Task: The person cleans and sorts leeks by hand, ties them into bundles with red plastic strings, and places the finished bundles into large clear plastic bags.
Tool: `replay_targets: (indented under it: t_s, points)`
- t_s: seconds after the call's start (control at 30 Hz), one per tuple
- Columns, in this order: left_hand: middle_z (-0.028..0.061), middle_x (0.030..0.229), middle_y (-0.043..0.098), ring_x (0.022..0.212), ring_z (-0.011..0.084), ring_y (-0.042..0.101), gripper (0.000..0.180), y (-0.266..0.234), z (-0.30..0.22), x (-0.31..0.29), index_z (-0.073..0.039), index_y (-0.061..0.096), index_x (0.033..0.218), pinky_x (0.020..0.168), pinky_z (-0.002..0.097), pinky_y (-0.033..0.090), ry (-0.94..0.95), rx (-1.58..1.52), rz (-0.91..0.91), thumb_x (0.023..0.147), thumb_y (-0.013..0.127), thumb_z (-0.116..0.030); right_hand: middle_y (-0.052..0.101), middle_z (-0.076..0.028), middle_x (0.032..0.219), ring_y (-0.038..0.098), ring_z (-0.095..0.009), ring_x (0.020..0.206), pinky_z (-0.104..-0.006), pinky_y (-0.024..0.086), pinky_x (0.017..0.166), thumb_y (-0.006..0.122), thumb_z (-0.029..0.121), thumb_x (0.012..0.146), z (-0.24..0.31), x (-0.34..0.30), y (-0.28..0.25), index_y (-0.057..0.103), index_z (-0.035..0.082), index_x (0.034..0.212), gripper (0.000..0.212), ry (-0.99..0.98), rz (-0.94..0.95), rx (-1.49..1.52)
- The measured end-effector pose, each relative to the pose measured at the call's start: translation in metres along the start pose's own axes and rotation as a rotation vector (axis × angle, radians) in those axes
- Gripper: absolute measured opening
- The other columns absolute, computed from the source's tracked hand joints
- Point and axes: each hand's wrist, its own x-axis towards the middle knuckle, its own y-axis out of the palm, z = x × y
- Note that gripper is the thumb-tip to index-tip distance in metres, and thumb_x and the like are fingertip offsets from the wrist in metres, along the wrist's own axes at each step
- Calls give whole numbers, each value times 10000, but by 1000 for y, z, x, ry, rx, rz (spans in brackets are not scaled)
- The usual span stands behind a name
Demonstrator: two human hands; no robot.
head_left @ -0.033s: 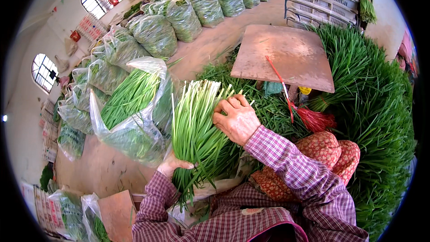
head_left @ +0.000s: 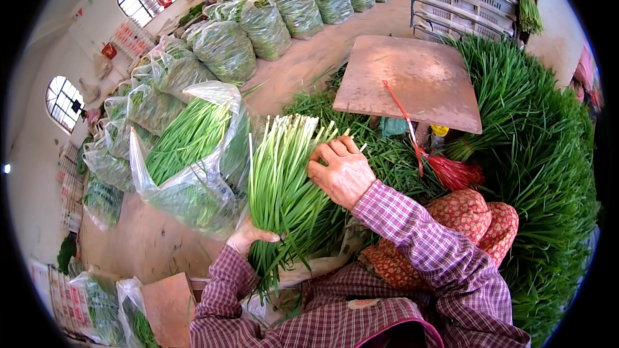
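Observation:
A thick bunch of garlic chives [head_left: 280, 183] lies across my lap, pale cut ends pointing away and green leaf tips hanging toward me. Around its lower left side my left hand [head_left: 246, 234] is closed, thumb on top of the leaves; its other fingers are hidden beneath. My right hand [head_left: 343, 171] bends its fingers onto the stems at the bunch's upper right, just below the pale ends; its fingertips are partly hidden. Left of the bunch stands an open clear plastic bag [head_left: 187, 183] holding more chives.
A square brown board [head_left: 406, 80] on a support stands ahead right, a red tie bundle [head_left: 454, 171] hanging beside it. Loose chives [head_left: 393, 161] cover the ground below. A big heap of chives [head_left: 541, 187] fills the right. Filled bags [head_left: 222, 50] line the far left; crates [head_left: 461, 6] stand behind.

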Motion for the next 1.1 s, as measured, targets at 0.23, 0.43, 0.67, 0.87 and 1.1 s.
replay_targets:
  t_s: [0.23, 0.43, 0.67, 0.87, 1.1]
  points:
    - [91, 1030, 636, 936, 211, 600, 674, 1, -3, 1, -3, 534, 1175, 868, 333, 461, -35, -23, 59, 533, 740, 5, 552, -101, 724, 572, -277, 692, -402, 452, 722, 547, 92, 789, -2, -4, 10, 492, 62, 851, 88, 169, 28, 113]
    - [104, 1082, 616, 980, 220, 592, 748, -8, 6, -2, -1, 489, 1231, 884, 348, 469, -20, 25, 113, 524, 732, 35, 547, -126, 704, 565, -334, 637, -397, 470, 607, 533, 97, 831, -13, 2, -10, 483, 55, 847, 67, 352, 50, 458]
    - [92, 1097, 608, 989, 213, 582, 786, -16, 16, 4, -6, 485, 1239, 882, 347, 466, -58, -10, 82, 517, 797, -3, 566, -45, 896, 540, -223, 921, -398, 419, 824, 665, 236, 743, 0, -6, -5, 624, 146, 885, 173, 81, 262, 78]
    - [77, 1117, 598, 993, 208, 574, 828, -12, 13, 0, -12, 475, 1253, 883, 343, 463, -25, -39, 73, 506, 829, -47, 552, -65, 718, 592, -231, 666, -364, 501, 607, 573, 138, 771, 5, -3, 3, 558, 97, 877, 115, -31, 151, -17]
    - [77, 1055, 624, 950, 203, 590, 771, -17, 23, 6, -12, 538, 1189, 814, 338, 484, -18, -63, 165, 487, 853, -73, 585, -40, 688, 529, -97, 475, -237, 458, 406, 534, 92, 893, -17, 14, -13, 524, 62, 875, 37, 331, -141, 552]
